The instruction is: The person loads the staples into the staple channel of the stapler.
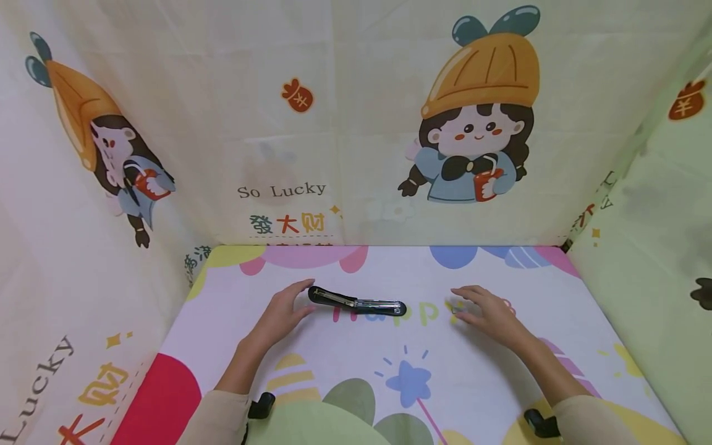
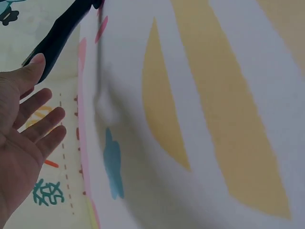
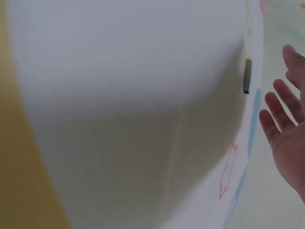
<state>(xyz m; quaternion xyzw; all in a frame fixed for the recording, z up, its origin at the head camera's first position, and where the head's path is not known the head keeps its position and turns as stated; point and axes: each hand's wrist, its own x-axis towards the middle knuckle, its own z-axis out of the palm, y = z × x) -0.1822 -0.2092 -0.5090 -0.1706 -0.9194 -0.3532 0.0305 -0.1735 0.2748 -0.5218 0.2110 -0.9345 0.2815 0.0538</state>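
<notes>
A black stapler, unfolded so that its metal insides show, stretches across the printed word on the tabletop. My left hand is beside its left end, thumb and fingers spread apart. In the left wrist view the thumb overlaps one end of the stapler, and the other fingers are loosely extended. A small strip of staples lies on the table near my right hand. The right hand's fingers are spread and relaxed, with nothing in its grasp; its thumb is close by the strip in the head view.
The table is covered with a printed cloth showing a star, an egg and lettering. Patterned fabric walls enclose the table at the back and both sides. Black wrist straps sit at the cuffs of the sleeves.
</notes>
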